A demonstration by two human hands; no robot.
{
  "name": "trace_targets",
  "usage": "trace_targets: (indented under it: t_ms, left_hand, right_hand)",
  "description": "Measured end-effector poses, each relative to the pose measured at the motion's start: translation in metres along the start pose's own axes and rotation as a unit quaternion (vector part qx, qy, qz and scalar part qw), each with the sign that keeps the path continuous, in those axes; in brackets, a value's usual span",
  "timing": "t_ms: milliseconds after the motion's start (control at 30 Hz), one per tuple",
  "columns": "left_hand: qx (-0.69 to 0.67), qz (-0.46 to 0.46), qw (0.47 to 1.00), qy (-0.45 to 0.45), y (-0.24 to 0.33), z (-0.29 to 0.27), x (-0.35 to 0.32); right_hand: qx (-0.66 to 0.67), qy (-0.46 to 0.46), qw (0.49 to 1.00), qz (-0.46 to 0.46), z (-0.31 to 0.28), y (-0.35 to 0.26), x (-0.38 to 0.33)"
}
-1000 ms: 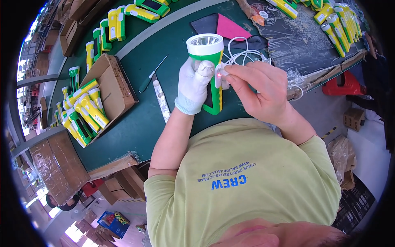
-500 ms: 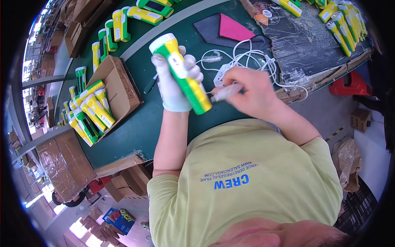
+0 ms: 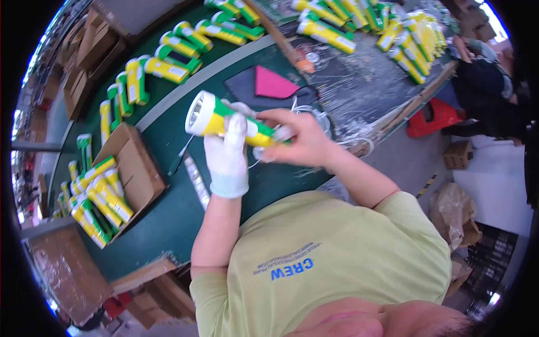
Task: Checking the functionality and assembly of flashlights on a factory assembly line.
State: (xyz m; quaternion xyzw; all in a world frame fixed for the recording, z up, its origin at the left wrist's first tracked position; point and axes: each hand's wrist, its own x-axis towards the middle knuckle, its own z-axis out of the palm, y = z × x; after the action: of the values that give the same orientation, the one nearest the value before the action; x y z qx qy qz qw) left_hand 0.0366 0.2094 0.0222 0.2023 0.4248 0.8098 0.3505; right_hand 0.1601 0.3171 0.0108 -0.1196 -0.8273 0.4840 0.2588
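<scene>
Gloved left hand (image 3: 227, 149) wraps around a yellow-green flashlight (image 3: 224, 121), closed on its body above the green desk (image 3: 168, 216). Bare right hand (image 3: 300, 140) pinches its rear end.

flashlight (image 3: 224, 119): yellow and green body, white head. left hand (image 3: 227, 151): white knit glove. surface (image 3: 168, 219): dark green with a pale stripe. cloth (image 3: 273, 84): pink. shirt (image 3: 337, 269): light olive, blue lettering.

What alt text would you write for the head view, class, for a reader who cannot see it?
A white-gloved left hand holds a yellow-and-green flashlight above a green table while the bare right hand works at its tail end. A cardboard box of similar flashlights sits at left.
</scene>
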Motion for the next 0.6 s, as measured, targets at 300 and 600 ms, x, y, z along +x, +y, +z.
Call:
trace_targets:
  t_ms: [300, 600]
  left_hand:
    - [0.229, -0.005, 0.973, -0.018, 0.023, -0.047, 0.000]
    - [0.140, -0.124, 0.979, 0.083, 0.019, -0.109, 0.072]
  right_hand:
    - [-0.192, 0.173, 0.960, 0.108, -0.130, 0.025, 0.048]
    - [-0.597, 0.125, 0.787, 0.094, -0.191, 0.103, 0.124]
